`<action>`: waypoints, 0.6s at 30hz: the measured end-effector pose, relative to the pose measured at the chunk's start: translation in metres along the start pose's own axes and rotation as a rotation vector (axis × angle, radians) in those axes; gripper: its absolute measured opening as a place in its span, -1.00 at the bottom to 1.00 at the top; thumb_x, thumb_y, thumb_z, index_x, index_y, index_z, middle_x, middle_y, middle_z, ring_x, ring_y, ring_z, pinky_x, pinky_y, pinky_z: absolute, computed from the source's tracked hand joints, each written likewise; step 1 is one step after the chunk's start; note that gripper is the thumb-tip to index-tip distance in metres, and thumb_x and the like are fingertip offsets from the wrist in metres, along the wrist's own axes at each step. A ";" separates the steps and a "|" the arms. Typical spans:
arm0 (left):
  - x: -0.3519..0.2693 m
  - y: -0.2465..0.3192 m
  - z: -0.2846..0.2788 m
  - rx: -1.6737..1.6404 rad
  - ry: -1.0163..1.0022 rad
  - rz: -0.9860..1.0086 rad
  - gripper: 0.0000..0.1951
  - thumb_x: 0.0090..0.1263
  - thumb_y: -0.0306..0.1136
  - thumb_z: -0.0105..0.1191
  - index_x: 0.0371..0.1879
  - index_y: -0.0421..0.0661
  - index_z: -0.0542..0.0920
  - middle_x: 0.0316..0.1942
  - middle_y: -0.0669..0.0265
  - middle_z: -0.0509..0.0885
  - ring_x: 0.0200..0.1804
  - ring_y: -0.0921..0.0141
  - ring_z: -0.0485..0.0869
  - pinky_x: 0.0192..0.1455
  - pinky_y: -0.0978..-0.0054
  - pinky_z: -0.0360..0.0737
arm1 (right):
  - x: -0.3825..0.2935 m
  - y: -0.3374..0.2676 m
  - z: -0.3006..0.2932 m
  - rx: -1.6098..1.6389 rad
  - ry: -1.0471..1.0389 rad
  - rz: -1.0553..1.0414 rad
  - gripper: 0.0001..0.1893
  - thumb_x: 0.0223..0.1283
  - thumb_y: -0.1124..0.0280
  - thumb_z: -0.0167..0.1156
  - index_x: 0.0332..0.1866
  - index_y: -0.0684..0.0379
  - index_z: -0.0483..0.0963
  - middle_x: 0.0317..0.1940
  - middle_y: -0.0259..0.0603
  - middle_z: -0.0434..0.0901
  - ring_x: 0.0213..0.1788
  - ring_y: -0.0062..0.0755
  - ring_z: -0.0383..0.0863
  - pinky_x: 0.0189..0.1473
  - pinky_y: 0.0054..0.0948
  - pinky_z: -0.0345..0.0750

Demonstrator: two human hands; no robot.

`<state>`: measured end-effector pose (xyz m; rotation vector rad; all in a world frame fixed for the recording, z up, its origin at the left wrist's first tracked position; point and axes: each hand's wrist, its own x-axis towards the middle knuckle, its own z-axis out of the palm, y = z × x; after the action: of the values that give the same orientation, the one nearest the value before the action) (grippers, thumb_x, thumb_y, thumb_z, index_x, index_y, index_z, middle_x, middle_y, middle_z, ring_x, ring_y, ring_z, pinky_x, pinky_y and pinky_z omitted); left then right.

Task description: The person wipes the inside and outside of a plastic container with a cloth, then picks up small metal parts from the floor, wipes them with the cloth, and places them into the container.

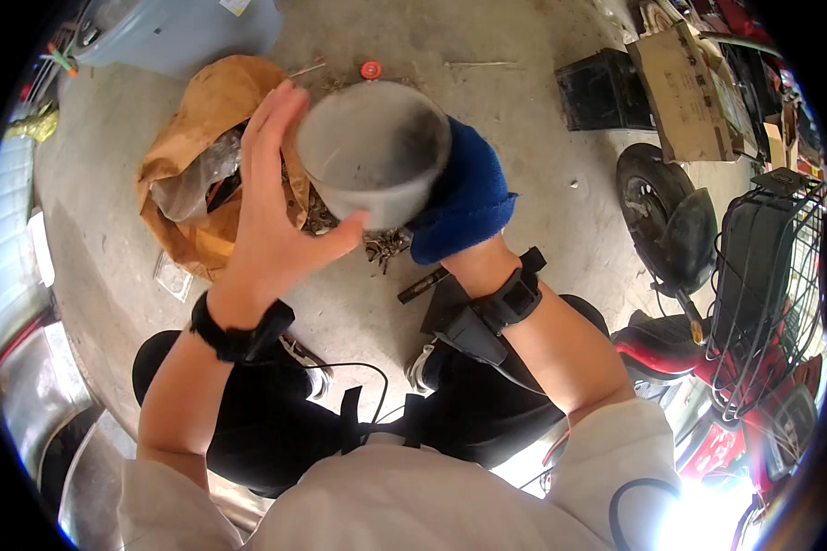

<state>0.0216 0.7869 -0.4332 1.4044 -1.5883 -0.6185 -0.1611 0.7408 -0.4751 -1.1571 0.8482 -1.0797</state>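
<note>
A grey, round, open-topped container (372,155) is raised above the concrete floor, its inside dusty with a dark patch. My left hand (269,186) is at its left side, fingers spread and thumb near the front wall; whether it touches is blurred. Blue cloth (472,186) covers my right hand (465,196), which is pressed to the container's right side; the fingers are hidden. Dark debris (386,248) lies on the floor below. Left of it stands an open orange-brown bag (210,103) with clear plastic (203,179) and dark scraps inside.
A red round cap (371,70) and a thin stick (479,64) lie beyond. A dark bar (424,284) is near my right wrist. At right are a black box (603,89), cardboard (686,93), a wheel (644,193) and a red vehicle (668,351). A blue-grey tub (179,31) stands back left.
</note>
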 end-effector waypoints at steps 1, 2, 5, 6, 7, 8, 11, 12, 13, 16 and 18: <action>-0.002 0.008 -0.003 0.149 -0.079 0.068 -0.14 -0.01 -0.37 0.37 0.32 -0.16 0.20 0.29 0.05 0.30 0.36 0.17 0.29 0.39 0.25 0.23 | -0.001 0.000 -0.003 0.069 0.007 -0.001 -0.55 0.12 0.58 0.18 0.16 0.32 0.37 0.06 -0.08 0.52 0.12 -0.30 0.51 0.13 -0.33 0.46; -0.006 0.012 -0.007 0.307 -0.158 0.131 -0.25 0.06 -0.41 0.33 0.28 -0.15 0.26 0.27 0.06 0.32 0.34 0.18 0.30 0.38 0.25 0.23 | -0.002 0.000 -0.001 0.146 0.008 0.001 -0.56 0.13 0.58 0.17 0.16 0.32 0.37 0.06 -0.06 0.52 0.12 -0.27 0.51 0.14 -0.32 0.45; -0.025 0.009 0.019 0.128 -0.098 -0.014 -0.43 0.16 -0.52 0.23 0.20 -0.14 0.35 0.16 0.10 0.41 0.19 0.24 0.42 0.27 0.31 0.35 | -0.011 0.003 0.010 -0.647 -0.051 -0.319 -0.60 0.23 0.56 0.02 0.20 0.34 0.38 0.11 0.08 0.46 0.19 -0.03 0.44 0.20 -0.26 0.38; -0.029 0.008 0.023 0.136 -0.095 -0.015 -0.43 0.16 -0.52 0.23 0.20 -0.14 0.35 0.16 0.10 0.41 0.19 0.24 0.42 0.27 0.31 0.35 | -0.013 0.005 0.013 -0.814 -0.038 -0.419 -0.60 0.26 0.55 -0.03 0.21 0.34 0.37 0.13 0.12 0.44 0.21 0.04 0.41 0.22 -0.24 0.35; -0.032 0.007 0.027 -0.037 0.000 -0.187 -0.47 0.19 -0.56 0.21 0.17 -0.15 0.37 0.11 0.13 0.44 0.11 0.29 0.47 0.20 0.37 0.40 | -0.018 0.012 0.014 -0.661 -0.073 -0.365 -0.50 0.15 0.60 0.03 0.26 0.37 0.29 0.18 0.10 0.39 0.23 -0.02 0.39 0.25 -0.27 0.30; -0.032 0.004 0.030 -0.216 0.094 -0.354 -0.51 0.21 -0.60 0.18 0.14 -0.15 0.38 0.06 0.16 0.47 0.02 0.34 0.51 0.13 0.42 0.44 | -0.019 0.013 0.016 -0.539 -0.095 -0.315 -0.45 0.13 0.60 0.06 0.29 0.38 0.24 0.19 0.09 0.36 0.24 -0.03 0.37 0.28 -0.27 0.27; -0.025 -0.011 0.021 -0.354 0.133 -0.457 -0.58 0.25 -0.63 0.15 0.10 -0.19 0.39 0.00 0.24 0.51 -0.07 0.44 0.56 0.07 0.54 0.49 | -0.020 0.016 0.020 -0.388 -0.132 -0.260 -0.36 0.09 0.59 0.14 0.35 0.38 0.16 0.18 0.03 0.31 0.21 -0.07 0.34 0.31 -0.29 0.23; -0.025 -0.017 0.017 -0.372 0.152 -0.473 -0.58 0.26 -0.62 0.16 0.10 -0.19 0.39 0.00 0.25 0.51 -0.07 0.46 0.56 0.08 0.56 0.49 | -0.021 0.015 0.021 -0.438 -0.137 -0.278 -0.36 0.10 0.58 0.15 0.34 0.38 0.17 0.16 0.02 0.32 0.20 -0.08 0.35 0.30 -0.29 0.23; -0.025 -0.020 0.013 -0.459 0.146 -0.512 -0.57 0.28 -0.60 0.17 0.12 -0.18 0.39 -0.03 0.27 0.55 -0.05 0.48 0.58 0.07 0.58 0.51 | -0.021 0.014 0.021 -0.488 -0.142 -0.298 -0.37 0.10 0.56 0.16 0.33 0.37 0.17 0.14 0.01 0.33 0.18 -0.08 0.36 0.29 -0.29 0.24; -0.024 -0.013 0.006 -0.578 0.162 -0.633 -0.55 0.27 -0.61 0.18 0.14 -0.17 0.39 -0.08 0.26 0.58 -0.06 0.48 0.60 0.05 0.60 0.53 | -0.020 0.001 0.029 -0.241 -0.142 -0.162 -0.39 0.09 0.55 0.19 0.29 0.38 0.21 0.10 -0.02 0.34 0.17 -0.08 0.36 0.29 -0.25 0.25; -0.020 -0.005 0.006 -0.591 0.155 -0.650 -0.51 0.25 -0.64 0.17 0.17 -0.15 0.38 -0.13 0.28 0.61 -0.07 0.49 0.61 0.04 0.59 0.54 | -0.020 0.001 0.028 -0.524 -0.143 -0.246 -0.39 0.07 0.51 0.21 0.26 0.40 0.23 0.12 0.01 0.36 0.19 -0.04 0.37 0.30 -0.19 0.23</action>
<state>0.0180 0.8037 -0.4455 1.4385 -0.7040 -1.2079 -0.1407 0.7677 -0.4698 -1.7944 0.9196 -0.9809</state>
